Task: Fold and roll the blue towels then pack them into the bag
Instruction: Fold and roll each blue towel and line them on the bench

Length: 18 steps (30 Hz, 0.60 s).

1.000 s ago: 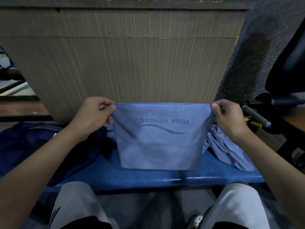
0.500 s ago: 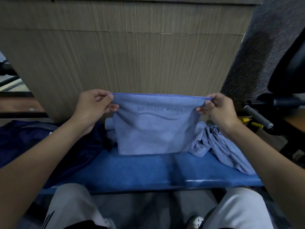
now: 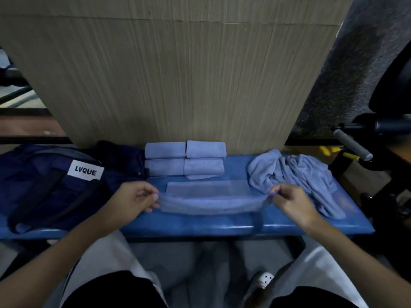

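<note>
A light blue towel (image 3: 206, 196) lies folded on the blue bench (image 3: 200, 225), its near edge lifted slightly. My left hand (image 3: 133, 200) pinches its left corner and my right hand (image 3: 291, 201) pinches its right corner. Behind it, several rolled blue towels (image 3: 185, 158) are stacked against the wall. A heap of unfolded blue towels (image 3: 293, 176) sits on the bench's right end. The dark navy bag (image 3: 55, 185) with a white LVQUE label lies on the left end.
A tan wall panel (image 3: 178, 74) rises right behind the bench. Black exercise equipment with a grey grip handle (image 3: 353, 144) and yellow parts stands at the right. My knees in light shorts are under the bench's front edge.
The towel was held up upright in front of me; both hands have brought it down and laid it folded onto the bench. The rolled towels behind are now uncovered.
</note>
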{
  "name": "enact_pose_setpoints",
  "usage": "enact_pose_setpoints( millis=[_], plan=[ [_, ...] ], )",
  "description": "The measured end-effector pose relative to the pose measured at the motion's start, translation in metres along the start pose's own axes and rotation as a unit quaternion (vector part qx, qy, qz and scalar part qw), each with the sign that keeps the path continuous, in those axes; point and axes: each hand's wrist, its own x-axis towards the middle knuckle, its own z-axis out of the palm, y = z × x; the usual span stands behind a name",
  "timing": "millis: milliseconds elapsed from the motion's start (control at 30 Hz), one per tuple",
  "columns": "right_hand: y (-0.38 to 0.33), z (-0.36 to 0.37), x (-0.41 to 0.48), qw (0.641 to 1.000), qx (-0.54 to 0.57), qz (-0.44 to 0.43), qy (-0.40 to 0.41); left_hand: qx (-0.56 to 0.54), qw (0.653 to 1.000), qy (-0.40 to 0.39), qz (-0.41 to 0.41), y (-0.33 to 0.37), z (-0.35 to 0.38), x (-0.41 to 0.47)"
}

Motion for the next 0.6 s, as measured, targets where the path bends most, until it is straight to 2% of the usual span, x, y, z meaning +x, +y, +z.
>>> enact_pose_setpoints(
  millis=[100,267,467,600],
  plan=[
    [0.023,0.004,-0.016,0.999,-0.034,0.019,-0.031,0.03,0.999,-0.018,-0.027,-0.017,0.005,-0.016],
    [0.037,0.008,-0.024,0.998,-0.02,0.041,-0.04,0.088,0.996,-0.012,-0.032,-0.026,0.005,-0.017],
    [0.035,0.018,-0.007,0.999,0.011,0.045,-0.018,0.105,0.993,0.052,-0.002,-0.034,0.013,0.01],
    [0.046,0.03,0.012,0.999,-0.02,0.048,0.0,0.103,0.991,0.084,-0.001,-0.043,0.023,0.035]
  ],
)
